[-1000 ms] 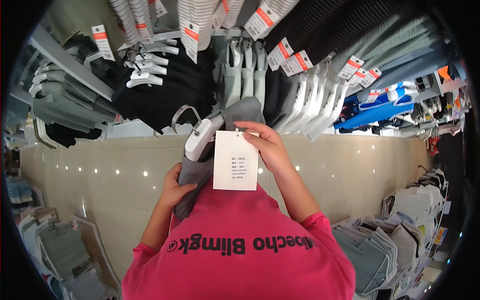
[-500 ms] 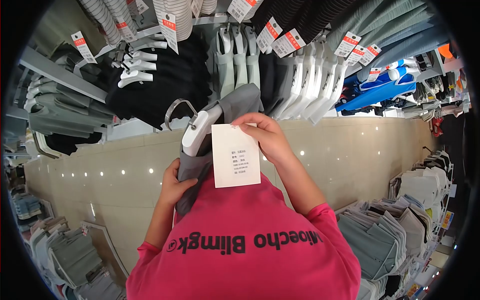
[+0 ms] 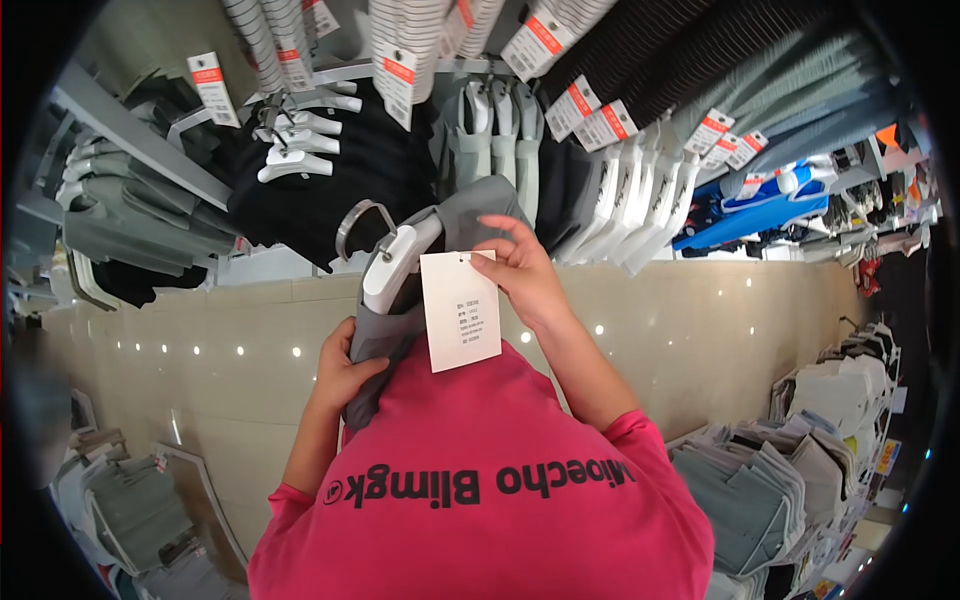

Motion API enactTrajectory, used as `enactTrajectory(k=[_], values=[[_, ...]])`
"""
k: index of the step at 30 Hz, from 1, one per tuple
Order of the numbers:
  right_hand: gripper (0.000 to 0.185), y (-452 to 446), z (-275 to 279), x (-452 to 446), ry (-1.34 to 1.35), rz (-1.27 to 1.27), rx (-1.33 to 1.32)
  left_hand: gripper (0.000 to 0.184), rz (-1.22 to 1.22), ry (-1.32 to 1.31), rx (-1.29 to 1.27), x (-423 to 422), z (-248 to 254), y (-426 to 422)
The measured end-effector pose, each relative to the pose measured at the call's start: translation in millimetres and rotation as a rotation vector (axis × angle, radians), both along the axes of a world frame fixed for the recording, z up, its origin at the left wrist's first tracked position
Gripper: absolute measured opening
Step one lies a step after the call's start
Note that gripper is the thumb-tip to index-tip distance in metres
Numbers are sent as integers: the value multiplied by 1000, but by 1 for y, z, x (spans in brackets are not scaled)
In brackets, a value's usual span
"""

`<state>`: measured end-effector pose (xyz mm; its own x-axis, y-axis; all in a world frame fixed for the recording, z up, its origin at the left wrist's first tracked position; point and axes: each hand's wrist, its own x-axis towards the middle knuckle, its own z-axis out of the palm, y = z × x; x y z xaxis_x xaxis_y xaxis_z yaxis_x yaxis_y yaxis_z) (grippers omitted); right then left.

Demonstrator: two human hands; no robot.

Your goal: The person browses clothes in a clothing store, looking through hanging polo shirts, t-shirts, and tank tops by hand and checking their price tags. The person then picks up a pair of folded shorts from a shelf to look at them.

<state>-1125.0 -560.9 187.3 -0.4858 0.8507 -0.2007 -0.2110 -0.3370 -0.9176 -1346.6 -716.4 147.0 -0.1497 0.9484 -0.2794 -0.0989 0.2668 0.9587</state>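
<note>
A grey garment (image 3: 470, 212) hangs on a white hanger (image 3: 400, 265) with a metal hook, held up in front of my chest. My left hand (image 3: 352, 365) grips the garment's left side below the hanger, with the thumb lying across the cloth. A white paper hang tag (image 3: 461, 318) with small dark print faces up beside the hanger. At its upper right corner, my right hand (image 3: 525, 275) holds it near the thumb, while the index finger is raised off the card. The rest of the garment's lower part is hidden under my left hand and against my pink shirt.
Ahead runs a rack of black tops (image 3: 330, 215), grey-green tops and white tops (image 3: 630, 195) on hangers. Striped clothes with red-and-white price tags (image 3: 400, 82) hang above. Folded clothes (image 3: 735, 490) fill a stand at the lower right; another display (image 3: 140, 510) is at lower left.
The tag has turned slightly away and now looks narrower. My right index finger has lifted off it. The view has shifted, so the racks sit lower in the picture.
</note>
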Motion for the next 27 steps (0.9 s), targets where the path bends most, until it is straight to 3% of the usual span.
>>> enactTrajectory(k=[1,4,5,7,9,11,17,25,27], values=[[25,5,-10,-3,-3,17,7,41,-11,22,16,-5,1,0],[24,11,-18,-20,144,81,-374,39,-35,123,16,-18,11,3],[24,15,-29,-24,140,94,-368,39,-21,122,22,-22,13,4],[28,28,-67,-26,842,328,-681,39,-86,146,50,-28,17,7],[30,30,-83,-36,1022,444,-874,39,-110,150,64,-35,19,10],[34,25,-63,-46,1075,522,-956,39,-143,150,82,-43,19,13],[38,19,-44,-53,999,528,-906,39,-138,127,61,-57,14,14],[70,11,-56,-63,1063,577,-718,40,-132,61,30,-69,16,15],[82,-3,-48,-60,699,390,-370,41,-125,48,32,-72,11,13]])
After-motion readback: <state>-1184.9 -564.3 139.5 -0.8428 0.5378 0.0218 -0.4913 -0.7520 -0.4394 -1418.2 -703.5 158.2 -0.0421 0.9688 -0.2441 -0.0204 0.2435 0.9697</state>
